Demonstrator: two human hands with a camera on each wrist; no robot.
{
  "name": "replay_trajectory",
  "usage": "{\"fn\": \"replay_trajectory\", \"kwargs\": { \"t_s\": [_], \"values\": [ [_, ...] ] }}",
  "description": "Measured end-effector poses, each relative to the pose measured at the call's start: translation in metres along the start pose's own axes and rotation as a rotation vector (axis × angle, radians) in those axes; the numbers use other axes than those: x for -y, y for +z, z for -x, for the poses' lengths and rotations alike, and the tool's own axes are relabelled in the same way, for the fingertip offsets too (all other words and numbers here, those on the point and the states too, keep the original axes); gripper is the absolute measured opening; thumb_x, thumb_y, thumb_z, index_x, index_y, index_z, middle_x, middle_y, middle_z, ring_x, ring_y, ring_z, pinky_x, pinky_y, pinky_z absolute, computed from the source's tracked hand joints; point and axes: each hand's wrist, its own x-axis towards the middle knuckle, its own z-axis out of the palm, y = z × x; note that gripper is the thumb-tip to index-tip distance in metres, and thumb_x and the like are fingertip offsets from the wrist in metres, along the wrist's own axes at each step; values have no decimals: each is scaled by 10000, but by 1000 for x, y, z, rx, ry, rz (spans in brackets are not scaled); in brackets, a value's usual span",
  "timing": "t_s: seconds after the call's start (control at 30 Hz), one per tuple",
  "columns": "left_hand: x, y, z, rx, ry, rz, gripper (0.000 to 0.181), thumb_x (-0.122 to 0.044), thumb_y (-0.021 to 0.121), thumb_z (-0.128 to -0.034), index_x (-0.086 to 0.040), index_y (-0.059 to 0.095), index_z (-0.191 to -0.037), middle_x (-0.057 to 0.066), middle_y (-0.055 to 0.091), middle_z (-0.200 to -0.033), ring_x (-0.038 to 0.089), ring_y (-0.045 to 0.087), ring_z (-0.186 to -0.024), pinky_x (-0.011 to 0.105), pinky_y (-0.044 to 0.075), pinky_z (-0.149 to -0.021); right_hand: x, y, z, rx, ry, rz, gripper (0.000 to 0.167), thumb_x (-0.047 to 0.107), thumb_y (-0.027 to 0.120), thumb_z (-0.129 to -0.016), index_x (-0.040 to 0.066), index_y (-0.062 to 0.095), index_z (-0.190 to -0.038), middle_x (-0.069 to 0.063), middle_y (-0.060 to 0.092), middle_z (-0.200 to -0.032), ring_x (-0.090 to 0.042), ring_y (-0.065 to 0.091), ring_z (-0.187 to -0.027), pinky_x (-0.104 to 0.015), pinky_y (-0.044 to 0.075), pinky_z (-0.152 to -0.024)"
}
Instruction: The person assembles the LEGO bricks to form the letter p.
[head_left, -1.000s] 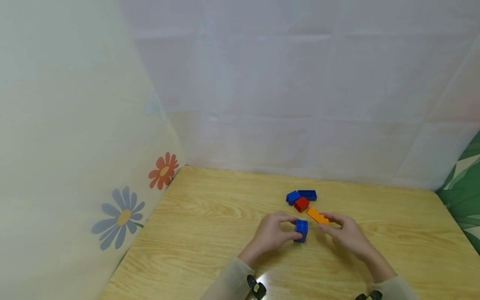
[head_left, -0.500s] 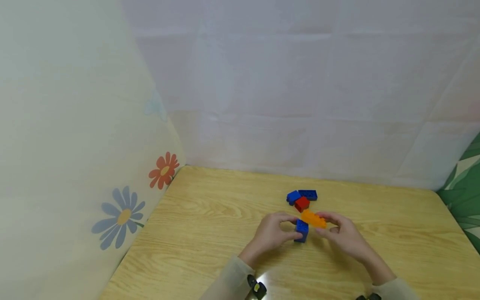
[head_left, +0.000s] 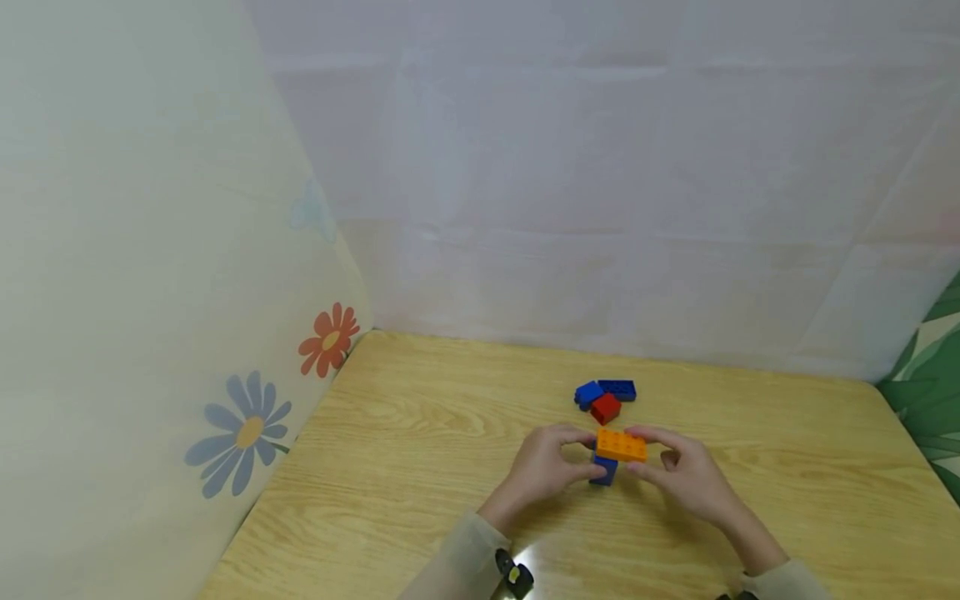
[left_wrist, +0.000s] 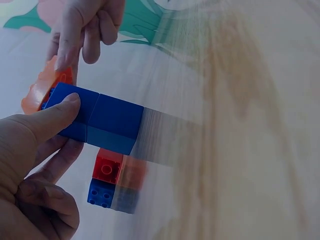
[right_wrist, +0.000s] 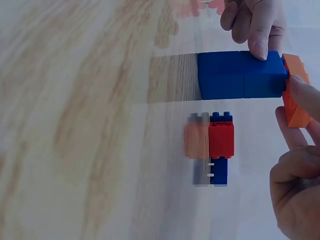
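On the table stands a small tower of two blue toy building bricks (left_wrist: 114,119). My left hand (head_left: 542,463) pinches its upper brick between thumb and fingers. Over the tower's top lies an orange building brick (head_left: 621,446), studs up in the head view, its right part overhanging. My right hand (head_left: 692,477) holds this orange brick by its right end, between thumb and fingers. In the left wrist view some blue studs show between orange and blue, so the bricks are not fully pressed together. The head view hides part of the tower under the orange brick.
Just behind the hands lie a red brick (head_left: 606,409), a blue brick (head_left: 587,396) and a darker blue flat-lying brick (head_left: 618,389), close together. The wooden table (head_left: 420,417) meets a pale cloth backdrop (head_left: 510,250) at its far edge and a flowered sheet (head_left: 150,292) on the left.
The right hand has brought the orange brick leftward, turned it studs up and laid it over the blue tower. The left hand keeps its place on the tower.
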Motion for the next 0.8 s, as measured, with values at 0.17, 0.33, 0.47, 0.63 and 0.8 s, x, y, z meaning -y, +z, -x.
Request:
{"fn": "replay_trajectory", "kwargs": {
  "t_s": [0.17, 0.33, 0.47, 0.63, 0.8],
  "values": [
    [0, -1, 0, 2, 6, 1, 410, -363, 879, -850, -184, 779, -1205, -157, 726, -1129, 64, 649, -1113, 352, 512, -1002, 1, 0, 0, -3, -34, 61, 478, 244, 837, -899, 88, 699, -1330, -90, 724, -1171, -56, 308, -505, -231, 309, -450],
    [0, -1, 1, 1, 5, -2, 418, -370, 879, -847, -187, 778, -1209, -162, 726, -1127, 66, 649, -1115, 350, 514, -999, 2, -1, -1, -1, -57, 92, 460, 238, 843, -893, 97, 715, -1311, -69, 721, -1178, -62, 310, -519, -242, 307, -469],
    [0, -1, 1, 2, 0, -2, 420, -370, 878, -848, -191, 776, -1214, -165, 724, -1132, 68, 651, -1113, 355, 516, -997, 3, -2, -2, -2, -75, 130, 435, 245, 844, -892, 120, 730, -1293, -60, 716, -1160, -66, 314, -530, -245, 304, -482],
    [-1, -1, 0, 6, 3, -13, 422, -376, 875, -850, -191, 776, -1216, -159, 723, -1144, 73, 649, -1119, 356, 515, -998, 4, -2, -3, -4, -133, 169, 415, 240, 837, -899, 114, 735, -1280, -55, 720, -1131, -57, 308, -538, -246, 302, -485],
    [-1, -1, 0, 12, 3, -26, 426, -376, 876, -848, -190, 776, -1217, -159, 725, -1143, 73, 648, -1116, 363, 509, -1004, 0, -1, -2, -12, -190, 193, 397, 199, 841, -893, 123, 742, -1270, -90, 726, -1202, -42, 312, -566, -251, 322, -492]
  ]
}}
